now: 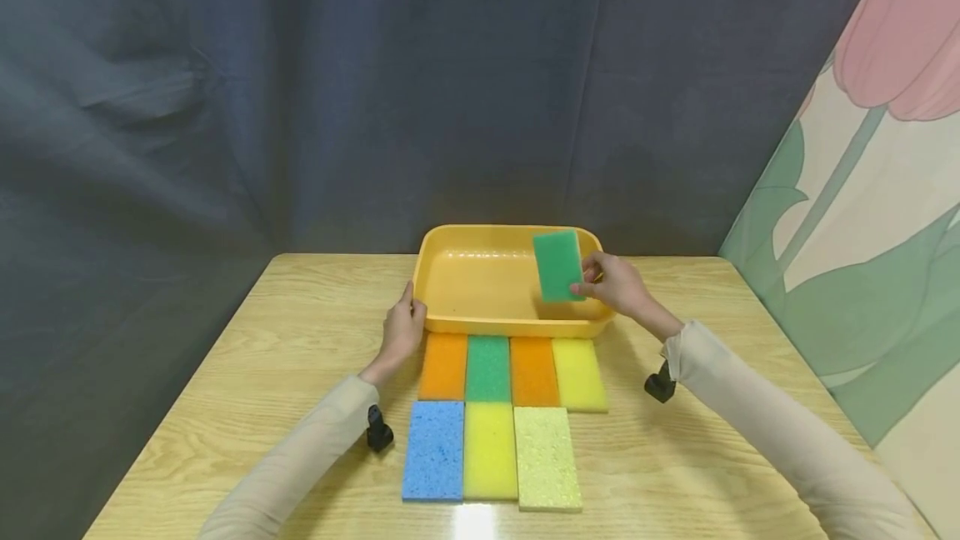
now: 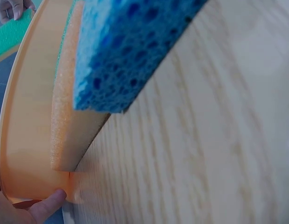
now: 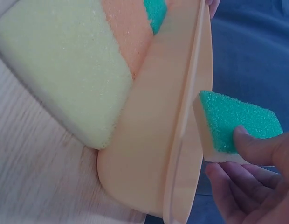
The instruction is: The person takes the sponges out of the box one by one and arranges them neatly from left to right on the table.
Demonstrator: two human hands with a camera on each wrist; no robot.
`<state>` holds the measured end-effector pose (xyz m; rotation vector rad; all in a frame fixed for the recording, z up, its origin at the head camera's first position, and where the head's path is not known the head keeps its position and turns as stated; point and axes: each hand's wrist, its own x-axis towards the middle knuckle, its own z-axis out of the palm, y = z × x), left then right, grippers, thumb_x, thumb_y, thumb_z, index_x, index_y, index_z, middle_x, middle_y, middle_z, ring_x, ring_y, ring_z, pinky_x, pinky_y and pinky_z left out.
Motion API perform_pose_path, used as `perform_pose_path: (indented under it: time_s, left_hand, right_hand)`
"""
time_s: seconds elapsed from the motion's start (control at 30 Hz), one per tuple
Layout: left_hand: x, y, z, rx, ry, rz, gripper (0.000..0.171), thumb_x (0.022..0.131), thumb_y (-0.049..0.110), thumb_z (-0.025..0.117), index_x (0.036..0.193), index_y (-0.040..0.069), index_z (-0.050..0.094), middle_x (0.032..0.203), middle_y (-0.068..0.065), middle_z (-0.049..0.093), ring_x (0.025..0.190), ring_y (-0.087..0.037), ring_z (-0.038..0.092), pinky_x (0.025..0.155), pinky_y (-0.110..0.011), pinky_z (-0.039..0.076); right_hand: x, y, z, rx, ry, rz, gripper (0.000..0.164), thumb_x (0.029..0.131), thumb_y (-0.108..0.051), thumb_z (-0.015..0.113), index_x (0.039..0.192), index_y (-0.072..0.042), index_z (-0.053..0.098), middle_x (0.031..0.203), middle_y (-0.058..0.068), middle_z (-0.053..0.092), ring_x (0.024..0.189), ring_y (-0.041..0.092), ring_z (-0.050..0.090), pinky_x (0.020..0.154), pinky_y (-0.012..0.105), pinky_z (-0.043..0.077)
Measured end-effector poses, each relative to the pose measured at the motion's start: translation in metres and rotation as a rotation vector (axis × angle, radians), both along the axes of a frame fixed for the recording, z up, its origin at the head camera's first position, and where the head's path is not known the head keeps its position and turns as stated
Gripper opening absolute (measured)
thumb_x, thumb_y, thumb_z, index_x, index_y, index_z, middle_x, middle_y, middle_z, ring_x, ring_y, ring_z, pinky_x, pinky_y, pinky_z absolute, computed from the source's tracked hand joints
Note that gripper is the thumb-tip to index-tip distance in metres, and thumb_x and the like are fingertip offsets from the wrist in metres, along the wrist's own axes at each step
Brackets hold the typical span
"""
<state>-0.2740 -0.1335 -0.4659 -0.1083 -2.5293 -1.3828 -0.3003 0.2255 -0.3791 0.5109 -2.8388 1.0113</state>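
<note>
My right hand (image 1: pixel 617 283) pinches a green-faced sponge (image 1: pixel 557 265) by its lower right corner, thumb on the green side. The sponge is tilted up over the right end of a yellow plastic tray (image 1: pixel 487 326). In the right wrist view, the fingers (image 3: pixel 235 184) support its pale underside, just past the tray's rim. At the tray's left end, my left hand (image 1: pixel 403 327) grips the side, with a fingertip (image 2: pixel 53 199) against the outer wall in the left wrist view. Inside, the tray shows a bare, shiny floor.
Against the tray's front lie an orange sponge (image 1: pixel 444 367), a green one (image 1: pixel 488 369), another orange one (image 1: pixel 534 372) and a yellow one (image 1: pixel 581 375). Nearer are a blue sponge (image 1: pixel 433 450), a yellow sponge (image 1: pixel 491 450) and a pale yellow sponge (image 1: pixel 547 458). A dark curtain (image 1: pixel 450 107) hangs behind.
</note>
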Motion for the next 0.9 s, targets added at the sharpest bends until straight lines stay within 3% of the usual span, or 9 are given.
perform_pose_path:
  time_s: [0.13, 0.27, 0.47, 0.8, 0.9]
  left_hand:
    - [0.000, 0.000, 0.000, -0.005, -0.001, 0.004, 0.054, 0.104, 0.013, 0.037, 0.152, -0.007, 0.023, 0.056, 0.001, 0.036, 0.045, -0.008, 0.026, 0.043, -0.022, 0.026]
    - [0.000, 0.000, 0.000, -0.004, -0.001, 0.010, 0.054, 0.103, 0.012, 0.038, 0.152, -0.007, 0.023, 0.056, 0.001, 0.035, 0.045, -0.008, 0.026, 0.043, -0.022, 0.026]
    - [0.001, 0.000, 0.000, -0.008, -0.016, 0.017, 0.055, 0.103, 0.011, 0.039, 0.152, -0.006, 0.024, 0.056, 0.001, 0.035, 0.045, -0.008, 0.026, 0.042, -0.021, 0.026]
    - [0.001, 0.000, 0.000, -0.008, -0.019, 0.026, 0.054, 0.103, 0.012, 0.039, 0.153, -0.005, 0.025, 0.057, 0.001, 0.037, 0.044, -0.007, 0.028, 0.043, -0.021, 0.028]
    - [0.000, 0.001, -0.001, 0.001, -0.018, 0.028, 0.054, 0.103, 0.010, 0.040, 0.152, -0.006, 0.025, 0.056, 0.001, 0.036, 0.044, -0.006, 0.026, 0.042, -0.021, 0.027]
  right_hand:
    - [0.007, 0.002, 0.003, 0.006, 0.024, 0.018, 0.039, 0.086, -0.011, 0.078, 0.113, 0.011, 0.060, 0.091, 0.016, 0.065, 0.082, 0.029, 0.062, 0.074, 0.043, 0.051]
    - [0.015, 0.005, 0.006, -0.020, -0.003, 0.049, 0.040, 0.084, -0.010, 0.079, 0.111, 0.012, 0.060, 0.089, 0.016, 0.065, 0.080, 0.029, 0.062, 0.068, 0.038, 0.052]
    - [0.026, 0.012, 0.011, -0.051, -0.110, 0.093, 0.042, 0.084, -0.009, 0.079, 0.113, 0.013, 0.058, 0.087, 0.014, 0.065, 0.074, 0.027, 0.063, 0.062, 0.030, 0.052]
    - [0.036, 0.021, 0.015, -0.113, -0.264, 0.153, 0.032, 0.085, -0.006, 0.077, 0.099, 0.006, 0.052, 0.086, 0.013, 0.056, 0.069, 0.022, 0.061, 0.062, 0.032, 0.056]
    - [0.038, 0.024, 0.013, -0.145, -0.348, 0.181, 0.035, 0.085, -0.004, 0.076, 0.103, 0.007, 0.049, 0.085, 0.012, 0.056, 0.069, 0.024, 0.062, 0.064, 0.034, 0.057]
